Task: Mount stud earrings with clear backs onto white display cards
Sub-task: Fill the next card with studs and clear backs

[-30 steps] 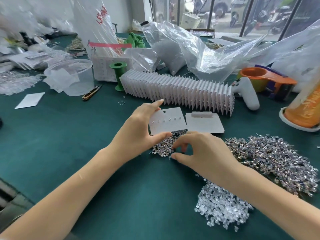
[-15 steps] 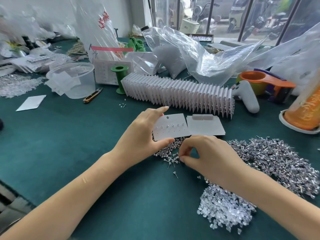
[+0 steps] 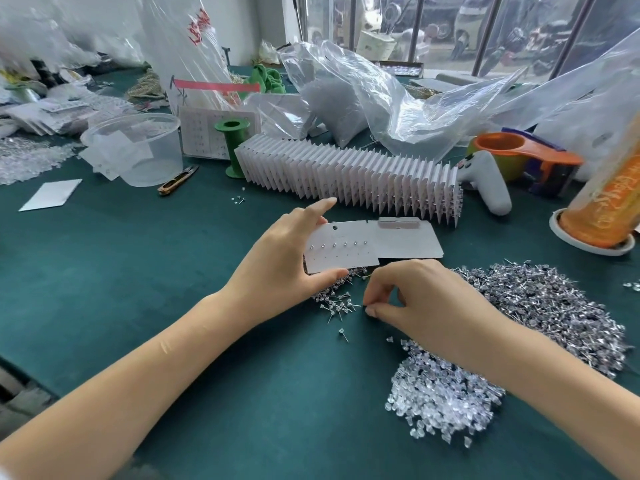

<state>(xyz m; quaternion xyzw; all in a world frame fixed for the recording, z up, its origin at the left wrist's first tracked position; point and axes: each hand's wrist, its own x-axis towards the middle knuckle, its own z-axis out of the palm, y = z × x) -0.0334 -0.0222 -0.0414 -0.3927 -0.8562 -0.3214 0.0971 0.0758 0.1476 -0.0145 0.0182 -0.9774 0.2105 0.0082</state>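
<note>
My left hand [image 3: 284,265] holds a white display card [image 3: 341,252] upright by its left edge, thumb below and forefinger above; a row of several studs sits across the card. A second white card [image 3: 410,242] lies flat just behind it. My right hand [image 3: 426,299] hovers low over a small heap of stud earrings [image 3: 337,299], thumb and forefinger pinched together; whether a stud is between them is hidden. A large pile of studs [image 3: 547,310] lies to the right, and a pile of clear backs [image 3: 443,396] sits under my right forearm.
A long row of finished cards [image 3: 349,174] stands behind the hands. Around it are a green spool [image 3: 232,147], a clear tub [image 3: 138,147], thread snips [image 3: 178,180], a white glue gun [image 3: 488,181], an orange tape dispenser [image 3: 519,150], an orange bottle [image 3: 609,202] and plastic bags [image 3: 381,98].
The right hand has drawn back slightly from the small stud heap and its fingertips have pinched closer together. The left hand keeps the card in nearly the same place.
</note>
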